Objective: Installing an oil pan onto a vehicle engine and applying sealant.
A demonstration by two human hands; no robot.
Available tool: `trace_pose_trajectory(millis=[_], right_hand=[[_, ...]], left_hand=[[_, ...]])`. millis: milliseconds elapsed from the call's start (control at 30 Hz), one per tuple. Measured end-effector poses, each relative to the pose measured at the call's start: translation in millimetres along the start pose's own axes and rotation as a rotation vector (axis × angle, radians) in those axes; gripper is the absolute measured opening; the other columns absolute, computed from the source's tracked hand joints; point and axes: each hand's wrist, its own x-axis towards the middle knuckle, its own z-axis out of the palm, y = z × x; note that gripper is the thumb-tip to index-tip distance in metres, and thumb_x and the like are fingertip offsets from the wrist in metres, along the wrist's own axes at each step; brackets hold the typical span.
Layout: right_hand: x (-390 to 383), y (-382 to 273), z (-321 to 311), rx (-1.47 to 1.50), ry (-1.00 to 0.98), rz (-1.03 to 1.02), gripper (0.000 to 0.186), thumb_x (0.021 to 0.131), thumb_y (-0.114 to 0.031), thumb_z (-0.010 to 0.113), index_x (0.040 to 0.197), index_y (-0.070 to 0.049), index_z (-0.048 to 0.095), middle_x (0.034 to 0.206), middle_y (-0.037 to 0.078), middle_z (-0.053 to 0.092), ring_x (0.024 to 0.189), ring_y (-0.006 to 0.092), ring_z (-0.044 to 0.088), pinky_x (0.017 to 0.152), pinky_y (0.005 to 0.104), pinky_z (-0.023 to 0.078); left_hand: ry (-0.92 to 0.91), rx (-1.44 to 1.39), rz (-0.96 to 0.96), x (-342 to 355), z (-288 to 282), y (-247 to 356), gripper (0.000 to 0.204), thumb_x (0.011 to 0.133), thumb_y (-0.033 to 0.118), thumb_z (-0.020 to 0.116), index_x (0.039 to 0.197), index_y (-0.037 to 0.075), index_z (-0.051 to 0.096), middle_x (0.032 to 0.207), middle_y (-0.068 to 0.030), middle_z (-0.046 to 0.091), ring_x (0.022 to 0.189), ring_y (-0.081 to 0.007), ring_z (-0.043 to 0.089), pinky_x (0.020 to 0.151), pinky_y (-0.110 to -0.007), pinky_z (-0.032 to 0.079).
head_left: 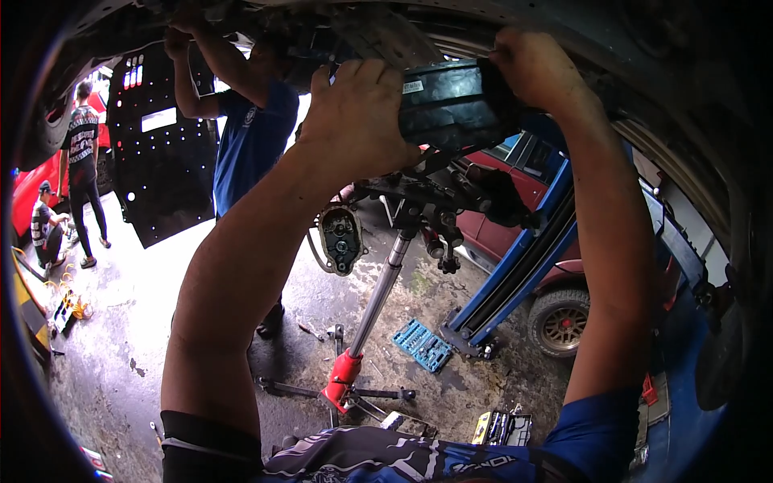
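Overhead, under a raised vehicle, is a black ribbed box-shaped part (447,101) with a small white label. My left hand (354,113) grips its left end, fingers over the top and thumb below. At the part's upper right corner, my right hand (539,72) is closed with curled fingers. What those fingers pinch is hidden. Just below the part, a dark metal assembly (427,193) with a round open housing (341,237) sits atop a red jack (345,374) with a shiny column.
A co-worker in a blue shirt (254,145) reaches up at left, beside a black perforated panel (165,153). A blue lift post (515,258) and a red vehicle (491,221) stand at right. A blue tool case (422,344) lies on the floor. Two people are farther left.
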Motion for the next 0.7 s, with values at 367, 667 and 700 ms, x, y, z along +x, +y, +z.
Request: trace_pose_trajectory(millis=[367, 667, 700], right_hand=[[-4, -13, -10, -0.099, -0.066, 0.044, 0.022, 0.095, -0.018, 0.057, 0.105, -0.003, 0.070, 0.096, 0.024, 0.072, 0.094, 0.0419, 0.070, 0.088, 0.0497, 0.056], [1, -9, 6, -0.199, -0.072, 0.061, 0.026, 0.099, -0.025, 0.056, 0.099, -0.001, 0.067, 0.093, 0.025, 0.071, 0.093, 0.0423, 0.069, 0.088, 0.0514, 0.054], [1, -9, 7, -0.204, -0.067, 0.067, 0.027, 0.099, -0.025, 0.056, 0.098, -0.001, 0.067, 0.093, 0.024, 0.071, 0.093, 0.0426, 0.069, 0.087, 0.0515, 0.054]], left_hand=[[0.002, -0.009, 0.002, -1, -1, 0, 0.094, 0.067, 0.051, 0.086, 0.140, 0.003, 0.053, 0.137, -0.0149, 0.055, 0.135, -0.0313, 0.047, 0.113, -0.050, 0.034], [0.003, -0.008, 0.006, 0, 1, -2, 0.094, 0.067, 0.051, 0.086, 0.141, 0.003, 0.052, 0.138, -0.0156, 0.054, 0.136, -0.0318, 0.046, 0.114, -0.050, 0.034], [0.006, -0.007, 0.004, -1, 1, -2, 0.095, 0.067, 0.051, 0.086, 0.141, 0.003, 0.052, 0.138, -0.0157, 0.054, 0.136, -0.0319, 0.046, 0.115, -0.050, 0.033]])
